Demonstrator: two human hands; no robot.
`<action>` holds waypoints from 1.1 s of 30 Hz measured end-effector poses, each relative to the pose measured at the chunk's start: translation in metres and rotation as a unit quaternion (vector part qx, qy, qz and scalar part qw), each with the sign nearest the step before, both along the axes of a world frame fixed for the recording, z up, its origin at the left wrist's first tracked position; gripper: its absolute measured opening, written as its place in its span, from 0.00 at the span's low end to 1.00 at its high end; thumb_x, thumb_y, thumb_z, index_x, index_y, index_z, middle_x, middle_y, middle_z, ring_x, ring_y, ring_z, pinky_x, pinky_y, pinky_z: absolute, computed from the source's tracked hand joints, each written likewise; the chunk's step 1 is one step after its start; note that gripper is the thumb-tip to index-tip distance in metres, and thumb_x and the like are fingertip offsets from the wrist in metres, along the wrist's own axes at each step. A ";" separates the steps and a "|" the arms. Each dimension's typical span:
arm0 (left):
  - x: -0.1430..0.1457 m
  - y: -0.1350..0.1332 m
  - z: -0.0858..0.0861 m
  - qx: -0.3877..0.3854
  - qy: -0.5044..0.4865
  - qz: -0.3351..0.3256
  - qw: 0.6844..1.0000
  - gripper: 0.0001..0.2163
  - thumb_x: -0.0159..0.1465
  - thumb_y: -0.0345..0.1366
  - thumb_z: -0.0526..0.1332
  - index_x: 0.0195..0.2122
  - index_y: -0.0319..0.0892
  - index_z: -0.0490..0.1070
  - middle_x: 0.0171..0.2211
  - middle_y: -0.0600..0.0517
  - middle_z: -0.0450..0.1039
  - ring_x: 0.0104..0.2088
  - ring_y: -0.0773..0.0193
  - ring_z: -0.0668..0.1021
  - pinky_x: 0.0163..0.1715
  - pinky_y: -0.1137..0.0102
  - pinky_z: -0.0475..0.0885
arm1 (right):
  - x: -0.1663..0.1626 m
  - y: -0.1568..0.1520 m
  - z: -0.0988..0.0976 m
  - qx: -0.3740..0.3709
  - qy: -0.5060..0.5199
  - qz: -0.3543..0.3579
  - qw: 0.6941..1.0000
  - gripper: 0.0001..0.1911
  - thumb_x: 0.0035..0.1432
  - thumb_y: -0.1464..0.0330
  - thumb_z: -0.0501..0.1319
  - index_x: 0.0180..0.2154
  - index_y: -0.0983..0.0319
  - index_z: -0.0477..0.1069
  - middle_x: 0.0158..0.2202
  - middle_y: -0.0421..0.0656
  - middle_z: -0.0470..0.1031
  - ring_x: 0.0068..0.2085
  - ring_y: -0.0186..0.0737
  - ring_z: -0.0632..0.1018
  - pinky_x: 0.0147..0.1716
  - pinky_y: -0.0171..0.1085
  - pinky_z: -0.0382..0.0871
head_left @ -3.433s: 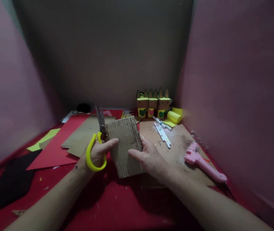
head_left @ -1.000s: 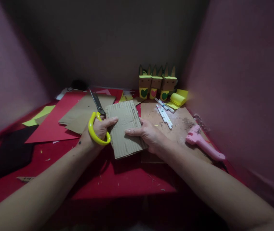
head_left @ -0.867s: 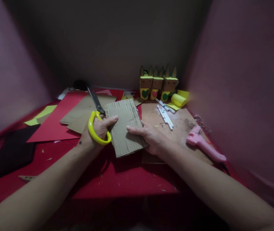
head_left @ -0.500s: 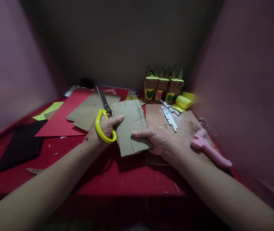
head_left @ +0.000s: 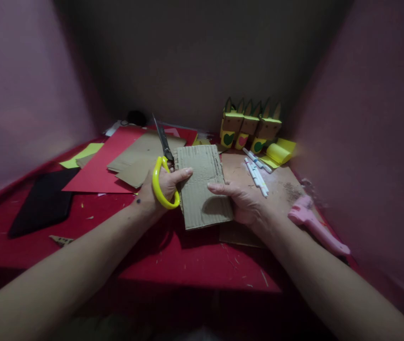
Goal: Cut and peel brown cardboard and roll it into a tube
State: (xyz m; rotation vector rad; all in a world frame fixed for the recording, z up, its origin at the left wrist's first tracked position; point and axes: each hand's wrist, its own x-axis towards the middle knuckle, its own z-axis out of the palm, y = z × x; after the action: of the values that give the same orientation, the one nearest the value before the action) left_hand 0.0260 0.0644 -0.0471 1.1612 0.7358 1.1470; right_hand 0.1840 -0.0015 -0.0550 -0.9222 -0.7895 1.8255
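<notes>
Holding a corrugated cardboard piece (head_left: 202, 189) just above the red table (head_left: 194, 265), I report my left hand (head_left: 162, 187) closed through the loop of the yellow-handled scissors (head_left: 163, 161), thumb pressed on the piece's left edge, and my right hand (head_left: 247, 203) part-closed on its right edge, fingers flat on top. Scissor blades point up and away, clear of the piece, and I see no cut in it, so I judge the cutting not yet begun. Right of the piece lie white markers (head_left: 256, 168) and a pink glue gun (head_left: 315, 227).
</notes>
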 end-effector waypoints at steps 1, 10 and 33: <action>0.000 0.000 -0.001 0.003 0.003 -0.005 1.000 0.15 0.45 0.32 0.69 0.36 0.36 0.75 0.31 0.46 0.80 0.37 0.48 0.81 0.43 0.56 0.77 | 0.000 0.000 0.001 -0.007 -0.001 -0.001 1.000 0.26 0.42 0.66 0.72 0.46 0.63 0.73 0.34 0.44 0.81 0.31 0.41 0.79 0.35 0.41 0.75; 0.000 0.001 -0.003 0.009 0.009 -0.020 1.000 0.17 0.44 0.35 0.71 0.37 0.37 0.76 0.34 0.45 0.80 0.42 0.45 0.80 0.45 0.55 0.76 | -0.007 0.001 -0.001 -0.039 -0.017 -0.042 0.998 0.20 0.43 0.68 0.71 0.41 0.64 0.75 0.31 0.45 0.80 0.29 0.39 0.79 0.31 0.38 0.75; -0.027 -0.041 0.009 0.139 0.085 0.052 0.985 0.14 0.55 0.42 0.67 0.44 0.50 0.76 0.43 0.51 0.79 0.43 0.55 0.80 0.41 0.65 0.79 | -0.018 -0.023 0.003 0.217 -0.083 -0.069 0.970 0.16 0.48 0.63 0.69 0.41 0.57 0.79 0.36 0.42 0.81 0.41 0.46 0.79 0.45 0.45 0.71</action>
State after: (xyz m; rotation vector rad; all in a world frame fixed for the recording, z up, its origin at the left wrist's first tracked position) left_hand -0.0012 0.0236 -0.0385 1.4841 0.7915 1.2785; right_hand 0.1657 -0.0249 -0.0523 -0.8232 -1.1456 1.3887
